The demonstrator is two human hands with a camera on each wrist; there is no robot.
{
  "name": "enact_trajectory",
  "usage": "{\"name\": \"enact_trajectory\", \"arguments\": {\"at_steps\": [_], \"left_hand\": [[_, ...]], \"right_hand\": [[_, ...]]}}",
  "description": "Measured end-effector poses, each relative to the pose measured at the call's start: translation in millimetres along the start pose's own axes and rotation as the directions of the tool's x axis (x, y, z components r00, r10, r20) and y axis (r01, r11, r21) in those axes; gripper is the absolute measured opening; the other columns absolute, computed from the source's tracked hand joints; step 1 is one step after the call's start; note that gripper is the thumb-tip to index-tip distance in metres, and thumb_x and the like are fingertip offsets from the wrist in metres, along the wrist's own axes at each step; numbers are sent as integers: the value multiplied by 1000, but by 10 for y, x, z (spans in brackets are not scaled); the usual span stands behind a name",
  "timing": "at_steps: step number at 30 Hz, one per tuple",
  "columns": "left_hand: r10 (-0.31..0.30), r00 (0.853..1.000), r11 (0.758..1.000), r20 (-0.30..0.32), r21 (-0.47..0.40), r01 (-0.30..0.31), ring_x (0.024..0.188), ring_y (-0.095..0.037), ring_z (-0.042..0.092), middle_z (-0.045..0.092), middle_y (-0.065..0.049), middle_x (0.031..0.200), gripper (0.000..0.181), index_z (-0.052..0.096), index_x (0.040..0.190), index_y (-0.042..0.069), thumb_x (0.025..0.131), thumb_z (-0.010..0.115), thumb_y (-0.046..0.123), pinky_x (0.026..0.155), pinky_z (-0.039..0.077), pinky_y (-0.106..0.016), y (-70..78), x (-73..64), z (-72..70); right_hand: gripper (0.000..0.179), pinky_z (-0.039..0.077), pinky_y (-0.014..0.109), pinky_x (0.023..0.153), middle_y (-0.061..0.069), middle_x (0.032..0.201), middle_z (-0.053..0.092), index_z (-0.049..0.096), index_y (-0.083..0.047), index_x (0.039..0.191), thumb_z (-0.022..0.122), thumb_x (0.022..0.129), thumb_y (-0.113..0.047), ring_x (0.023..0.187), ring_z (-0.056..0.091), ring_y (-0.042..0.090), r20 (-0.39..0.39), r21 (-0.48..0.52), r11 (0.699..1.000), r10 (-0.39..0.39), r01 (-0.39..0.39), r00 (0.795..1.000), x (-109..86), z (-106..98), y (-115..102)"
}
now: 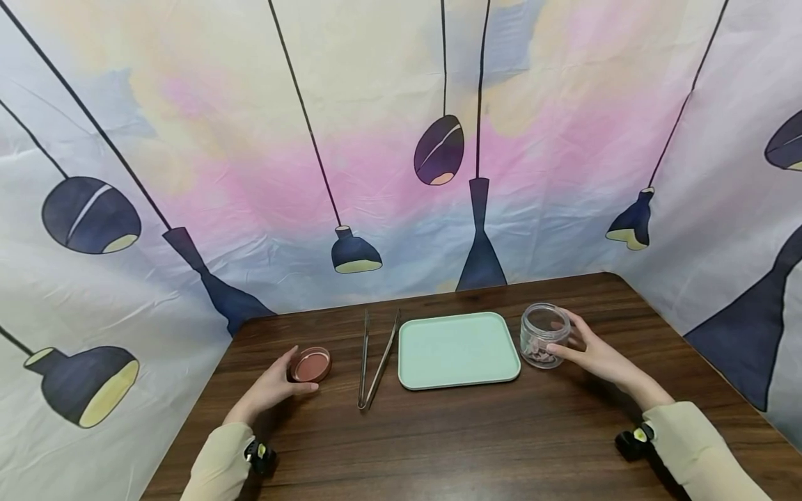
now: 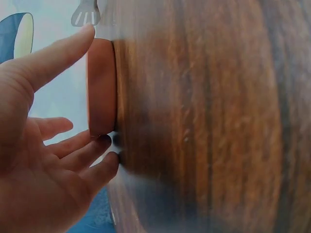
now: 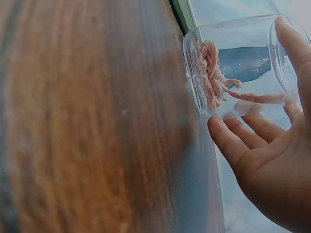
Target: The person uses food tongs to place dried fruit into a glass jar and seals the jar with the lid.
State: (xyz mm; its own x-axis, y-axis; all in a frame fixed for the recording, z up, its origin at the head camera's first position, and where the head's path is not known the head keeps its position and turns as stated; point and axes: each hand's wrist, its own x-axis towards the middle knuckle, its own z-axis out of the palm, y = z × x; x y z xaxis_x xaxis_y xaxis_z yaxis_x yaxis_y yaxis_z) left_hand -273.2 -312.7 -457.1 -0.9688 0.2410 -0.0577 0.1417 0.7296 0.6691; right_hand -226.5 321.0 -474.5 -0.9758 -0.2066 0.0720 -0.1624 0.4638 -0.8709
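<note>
A reddish-brown jar lid (image 1: 311,364) lies on the table with its hollow side up. My left hand (image 1: 273,386) is spread round its left side, thumb at the near edge. In the left wrist view, the fingers are loosely extended and some tips reach the rim of the lid (image 2: 101,87). An uncapped clear glass jar (image 1: 539,337) stands upright at the right, with pinkish dried strips (image 3: 212,73) at its bottom. My right hand (image 1: 595,358) holds the jar from its right side, thumb in front and fingers behind.
A pale green tray (image 1: 459,350) lies between the lid and the jar. Left of the tray are metal tongs (image 1: 374,376), spread apart, hinge end nearer me. The dark wooden table (image 1: 457,445) meets a patterned cloth backdrop (image 1: 388,174) behind.
</note>
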Motion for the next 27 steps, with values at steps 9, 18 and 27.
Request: {"name": "enact_trajectory", "arguments": {"at_steps": [9,18,27], "left_hand": [[-21,1000,1000,-15,13,21,140,-52,32,27,-38,154,111,15,156,-12,83,85,33,107,34,-62,26,34,27],[-63,997,995,-37,74,66,135,-54,37,30,-40,151,109,21,154,-13,81,85,38,103,39,-61,44,58,68],[-64,996,991,-69,111,71,132,-54,41,36,-40,147,105,29,152,-12,81,84,42,101,41,-61,15,115,70]], "right_hand": [[93,29,73,103,29,159,24,1,-21,163,66,99,-36,143,18,58,0,-4,1000,9,-9,1000,-6,3,0],[93,29,73,103,29,159,24,1,-20,163,66,99,-35,143,18,58,4,4,1000,14,-14,1000,-11,11,-16],[95,29,73,103,29,159,24,1,-19,163,69,98,-32,143,17,59,13,26,1000,-2,2,1000,-1,30,-19]]}}
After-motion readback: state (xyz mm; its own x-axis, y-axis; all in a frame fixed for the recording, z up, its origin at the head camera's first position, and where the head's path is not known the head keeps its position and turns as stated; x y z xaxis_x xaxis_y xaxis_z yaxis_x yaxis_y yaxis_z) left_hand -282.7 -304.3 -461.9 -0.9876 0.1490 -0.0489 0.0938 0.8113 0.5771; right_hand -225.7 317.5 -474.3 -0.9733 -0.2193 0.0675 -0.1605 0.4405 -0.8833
